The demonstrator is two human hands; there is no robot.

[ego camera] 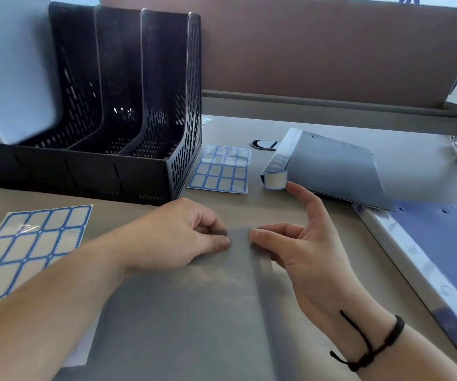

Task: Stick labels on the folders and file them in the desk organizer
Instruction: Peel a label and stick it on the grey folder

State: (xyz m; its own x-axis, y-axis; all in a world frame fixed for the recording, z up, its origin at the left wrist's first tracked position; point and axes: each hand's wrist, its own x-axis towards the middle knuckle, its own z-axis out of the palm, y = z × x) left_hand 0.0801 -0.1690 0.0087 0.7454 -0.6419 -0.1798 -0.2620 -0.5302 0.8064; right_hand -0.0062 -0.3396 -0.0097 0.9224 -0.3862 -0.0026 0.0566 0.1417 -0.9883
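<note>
Three folders are in sight, and none of them stands in the desk organizer (106, 105) at the upper left of the frame, whose three visible slots are bare; a pale blurred sheet (7, 64) fills the far left edge, and I cannot tell whether it sits in a slot. At the bottom centre lies the grey folder (180, 312) I am working on. My left hand (177, 235) pinches its top edge with fingers curled, and my right hand (298, 248) presses a thumb on that same edge just beside the spine, the other fingers spread and lifted. I see no label on this folder yet. To the right of centre the light blue folder (331, 169) lies flat with a label (275, 181) wrapped round the near end of its spine — that one looks stuck, though not filed. A darker blue folder (441, 251) runs down the right edge; whether it carries a label I cannot tell. Two label sheets wait — one (29, 243) at the left edge, partly used, another (221, 169) at centre just beside the organizer. So I judge the labelling partly done and the filing all left to do
</note>
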